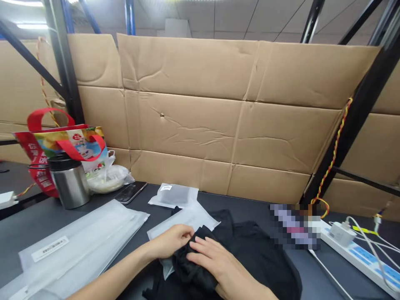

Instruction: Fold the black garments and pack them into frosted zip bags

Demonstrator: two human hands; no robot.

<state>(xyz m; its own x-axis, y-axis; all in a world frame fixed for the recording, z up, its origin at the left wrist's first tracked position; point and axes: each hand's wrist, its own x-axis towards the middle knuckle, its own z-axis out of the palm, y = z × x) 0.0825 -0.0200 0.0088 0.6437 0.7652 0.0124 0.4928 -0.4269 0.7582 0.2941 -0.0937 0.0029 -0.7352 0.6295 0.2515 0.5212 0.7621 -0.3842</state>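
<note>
Black fabric [262, 254] lies bunched on the dark table in front of me. My left hand [171, 241] is closed on the bunched cloth at its upper left side, with fingertips curled in. Across the top of the same bundle rests my right hand [218, 262], its fingers stretched out over the folds. A frosted plastic bag [187, 216] lies beside and partly beneath the cloth. Behind it is a smaller frosted bag [175, 196] with a white label.
Large frosted bags [84, 241] lie at the left. Behind them are a steel cup [71, 185], a red carry bag [40, 166], a clear plastic bag [109, 179] and a phone [131, 192]. A power strip [359, 254] with cables lies right; cardboard [193, 125] stands behind.
</note>
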